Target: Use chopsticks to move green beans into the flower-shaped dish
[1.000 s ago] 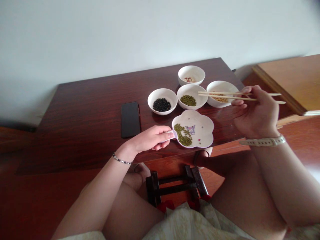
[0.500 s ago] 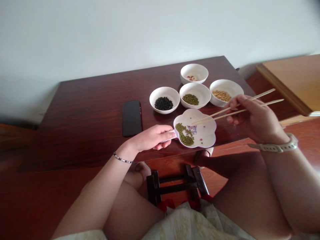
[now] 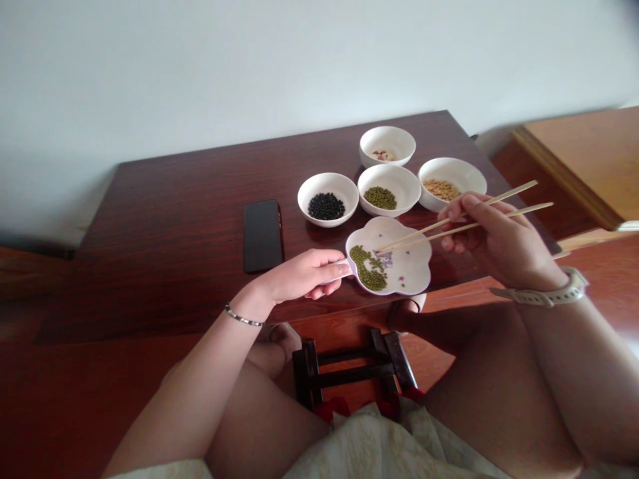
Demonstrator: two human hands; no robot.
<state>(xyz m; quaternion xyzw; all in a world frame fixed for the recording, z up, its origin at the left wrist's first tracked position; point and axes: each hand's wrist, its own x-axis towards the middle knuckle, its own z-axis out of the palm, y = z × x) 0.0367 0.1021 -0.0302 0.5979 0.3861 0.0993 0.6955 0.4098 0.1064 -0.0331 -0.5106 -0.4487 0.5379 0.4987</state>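
My left hand [image 3: 313, 274] is closed round the short handle of a flower-shaped white dish [image 3: 414, 269] with a purple rim. Green mung beans [image 3: 368, 274] lie in the dish's left side, beside a printed cartoon figure. In my right hand [image 3: 492, 233] is a pair of wooden chopsticks [image 3: 424, 234]; their tips are over the dish, close to the beans. Whether the tips grip a bean is too small to tell. Just behind the dish stands a white bowl [image 3: 405, 197] holding more mung beans.
A bowl of black beans [image 3: 305, 199], a bowl of tan beans [image 3: 472, 176] and a bowl with reddish-white pieces [image 3: 369, 148] stand on the dark wooden table [image 3: 190, 193]. A black phone [image 3: 263, 236] lies left of them. A dark stool [image 3: 349, 376] shows below.
My right hand has moved slightly left and down, bringing the chopstick tips left towards the mung beans in the dish. The left hand and dish stay almost still.
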